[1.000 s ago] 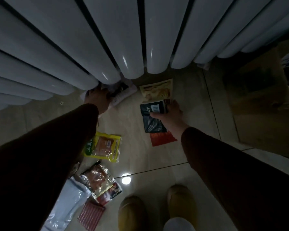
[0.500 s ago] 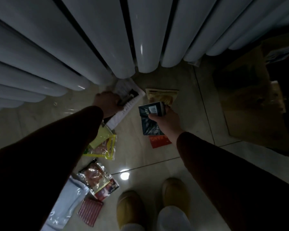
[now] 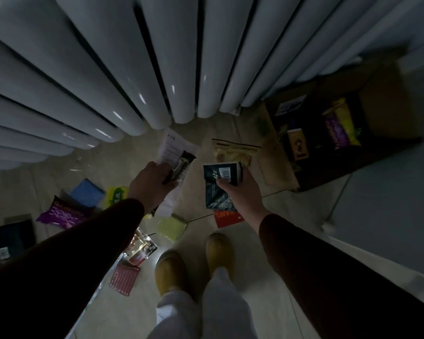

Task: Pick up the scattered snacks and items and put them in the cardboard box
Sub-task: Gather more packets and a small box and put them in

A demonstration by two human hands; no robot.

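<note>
foil and paper: both loads look light and thin; judged crinkly, slippery.
left hand (image 3: 154,185): fingers closed on a white printed sheet (image 3: 174,152) with a dark wrapped bar (image 3: 181,165) pinched against it; sheet floppy, could slide free.
right hand (image 3: 240,192): thumb and fingers clamped on a dark blue packet (image 3: 218,187), held by its top edge, lower part hanging.
cardboard box (image 3: 282,152): open, right of the hands, packets already inside.
floor (image 3: 255,302): purple bag (image 3: 61,214), red packet (image 3: 124,280) lie loose; pinch at a sealed edge, not the puffy middle.
</note>
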